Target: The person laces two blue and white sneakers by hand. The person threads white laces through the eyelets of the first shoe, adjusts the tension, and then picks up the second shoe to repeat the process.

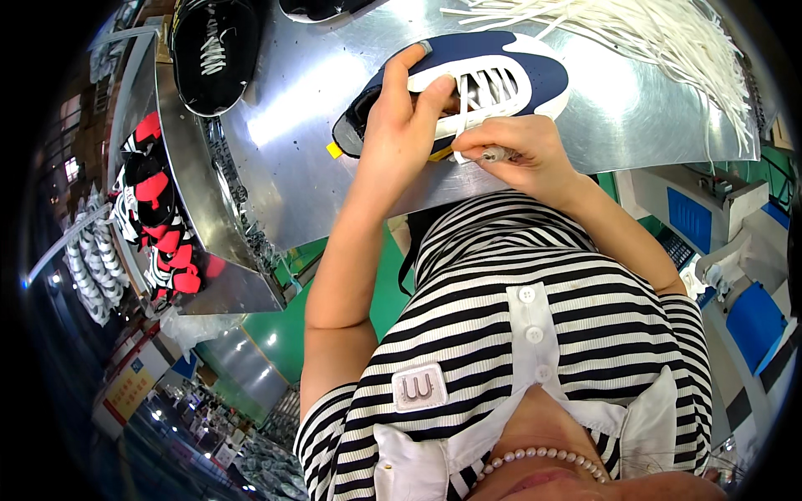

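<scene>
A navy and white sneaker [543,71] lies on its sole on the metal table, toe to the right, heel to the left. My left hand [393,134] grips it by the collar and tongue, thumb near the upper eyelets and index finger over the far side. White lace [504,85] crosses the lower eyelets in several rows. From there a loose lace end [462,125] runs toward my right hand [530,154]. That hand is closed around a slim tool with a pale, wrapped-looking handle [494,154], at the shoe's near side. The tool's tip is hidden.
A large bundle of white laces [635,42] covers the table's far right. Black shoes [213,58] stand at the far left. Beyond the metal table's [301,184] left edge are red, black and white shoe parts [159,217]. Grey equipment with blue panels [689,219] stands at right.
</scene>
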`<state>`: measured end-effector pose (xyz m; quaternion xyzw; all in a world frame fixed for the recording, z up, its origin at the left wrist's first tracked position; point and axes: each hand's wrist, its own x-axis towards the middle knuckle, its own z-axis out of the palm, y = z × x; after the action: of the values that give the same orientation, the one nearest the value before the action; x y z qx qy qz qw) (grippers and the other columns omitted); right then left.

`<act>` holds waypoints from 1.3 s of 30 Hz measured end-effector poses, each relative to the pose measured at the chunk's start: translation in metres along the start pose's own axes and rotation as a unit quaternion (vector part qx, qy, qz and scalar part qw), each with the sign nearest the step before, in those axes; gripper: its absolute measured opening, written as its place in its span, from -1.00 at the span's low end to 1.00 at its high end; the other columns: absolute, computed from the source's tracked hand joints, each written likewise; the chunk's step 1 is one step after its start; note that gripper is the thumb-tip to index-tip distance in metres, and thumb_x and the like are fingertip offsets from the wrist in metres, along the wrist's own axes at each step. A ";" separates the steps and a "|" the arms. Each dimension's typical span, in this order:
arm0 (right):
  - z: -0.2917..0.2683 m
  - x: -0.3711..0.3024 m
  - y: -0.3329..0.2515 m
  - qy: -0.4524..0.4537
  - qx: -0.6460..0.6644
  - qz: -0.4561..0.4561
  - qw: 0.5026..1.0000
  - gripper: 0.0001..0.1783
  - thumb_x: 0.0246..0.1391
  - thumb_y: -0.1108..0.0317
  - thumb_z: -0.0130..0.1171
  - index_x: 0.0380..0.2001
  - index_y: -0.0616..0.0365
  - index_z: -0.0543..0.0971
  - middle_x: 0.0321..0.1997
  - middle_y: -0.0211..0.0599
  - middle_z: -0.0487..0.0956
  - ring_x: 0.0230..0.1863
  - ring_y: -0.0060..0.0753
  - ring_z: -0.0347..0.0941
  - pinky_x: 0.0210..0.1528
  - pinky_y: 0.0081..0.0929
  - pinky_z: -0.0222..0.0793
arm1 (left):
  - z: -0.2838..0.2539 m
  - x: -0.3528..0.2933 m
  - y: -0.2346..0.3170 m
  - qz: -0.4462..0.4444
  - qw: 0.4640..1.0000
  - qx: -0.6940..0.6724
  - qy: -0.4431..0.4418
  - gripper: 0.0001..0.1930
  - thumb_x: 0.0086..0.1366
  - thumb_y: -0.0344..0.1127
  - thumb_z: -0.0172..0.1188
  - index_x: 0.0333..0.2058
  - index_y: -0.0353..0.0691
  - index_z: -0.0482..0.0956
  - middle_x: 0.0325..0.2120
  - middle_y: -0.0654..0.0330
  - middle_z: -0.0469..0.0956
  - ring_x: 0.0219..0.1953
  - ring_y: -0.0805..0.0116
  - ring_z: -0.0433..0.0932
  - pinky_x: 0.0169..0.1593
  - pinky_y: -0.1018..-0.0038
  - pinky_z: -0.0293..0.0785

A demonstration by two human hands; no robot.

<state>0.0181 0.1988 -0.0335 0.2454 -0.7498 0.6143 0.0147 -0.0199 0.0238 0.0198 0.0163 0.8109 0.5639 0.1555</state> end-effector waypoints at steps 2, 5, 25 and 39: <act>0.001 -0.007 0.002 0.019 0.037 0.016 0.999 -0.80 0.08 0.46 0.29 -0.19 0.09 0.68 -0.33 -0.40 0.70 -0.48 -0.61 0.55 -0.46 -0.67 0.39 | -0.006 -0.016 0.000 0.047 0.997 0.061 -0.015 -0.46 0.36 -0.30 0.17 0.22 -0.35 0.20 -0.16 -0.17 0.60 -0.14 0.08 0.64 -0.02 0.30 0.52; -0.014 -0.026 -0.013 0.062 0.079 0.183 0.978 -0.85 0.12 0.45 0.27 -0.21 0.13 0.69 -0.37 -0.46 0.68 -0.54 -0.74 0.43 -0.53 -0.71 0.28 | -0.016 -0.042 -0.012 0.148 0.977 0.154 0.001 -0.40 0.28 -0.29 0.28 0.20 -0.32 0.23 -0.10 -0.17 0.58 -0.06 0.04 0.62 -0.01 0.33 0.51; 0.004 -0.001 -0.015 0.139 0.115 0.250 0.951 -0.85 0.13 0.34 0.28 -0.35 0.21 0.61 -0.45 -0.59 0.57 -0.43 -0.85 0.37 -0.40 -0.78 0.27 | 0.016 -0.034 -0.010 0.132 0.936 0.322 0.056 -0.63 0.19 -0.15 0.36 -0.21 -0.27 0.47 -0.45 0.11 0.63 -0.45 0.16 0.63 -0.35 0.38 0.50; -0.019 -0.018 -0.025 0.027 -0.029 0.226 0.973 -0.80 0.23 0.34 0.16 -0.30 0.25 0.40 -0.52 -0.21 0.59 -0.49 -0.38 0.57 -0.44 -0.49 0.40 | 0.016 -0.025 -0.019 0.205 0.925 0.315 0.057 -0.69 0.14 -0.25 0.40 -0.20 -0.26 0.57 -0.45 0.09 0.64 -0.51 0.16 0.61 -0.43 0.40 0.48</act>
<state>0.0378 0.2196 -0.0119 0.0523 -0.8026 0.5862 -0.0967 0.0108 0.0264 0.0027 0.1979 0.9331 0.2994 -0.0234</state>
